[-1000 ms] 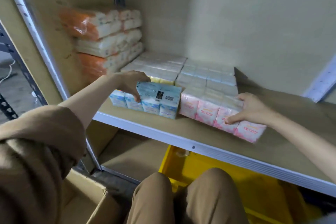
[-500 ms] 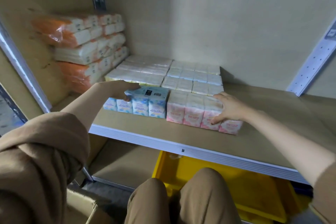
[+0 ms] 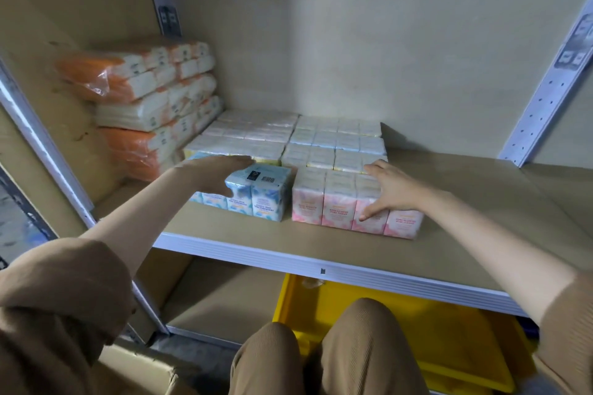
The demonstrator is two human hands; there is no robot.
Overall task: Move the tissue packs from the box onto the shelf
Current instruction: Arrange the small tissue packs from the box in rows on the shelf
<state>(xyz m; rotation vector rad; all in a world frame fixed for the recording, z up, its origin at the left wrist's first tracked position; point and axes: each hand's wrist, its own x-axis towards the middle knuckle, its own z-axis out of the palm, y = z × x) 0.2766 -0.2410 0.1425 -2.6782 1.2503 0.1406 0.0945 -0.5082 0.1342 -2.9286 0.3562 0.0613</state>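
Both tissue packs stand on the shelf near its front edge, the blue pack under your left hand and the pink pack just beside it under your right hand. The fingers of both hands lie straight over the tops, gripping nothing. To square the row, push each pack level toward the white packs behind, closing the narrow gap between blue and pink without tilting either.
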